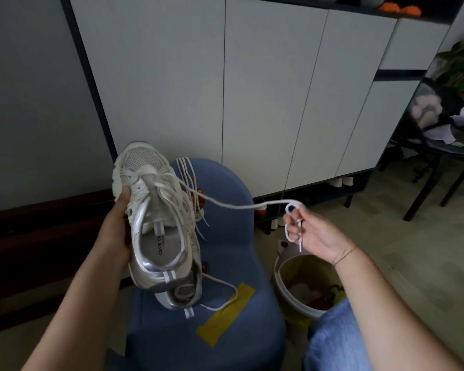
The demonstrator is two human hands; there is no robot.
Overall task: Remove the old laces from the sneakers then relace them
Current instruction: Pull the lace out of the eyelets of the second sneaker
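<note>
While gripping sneaker (156, 236) in left hand (118, 226), pinching lace (225, 203) in right hand (316, 234); apparently threaded only near toe, second sneaker (182, 293) pending.

1. A white-and-silver sneaker (156, 218) is held up over the left side of the blue chair (231, 245), toe pointing away, opening upward.
2. Its white lace (239, 208) is threaded near the toe; one end runs taut out past the chair's right edge and ends in a small loop.
3. A second sneaker (180, 290), seemingly its match, lies on the chair's seat, mostly hidden beneath the first.
4. A loose lace end (235, 290) curls on the seat, and more white strands (186, 167) lie toward the chair's back.
</note>
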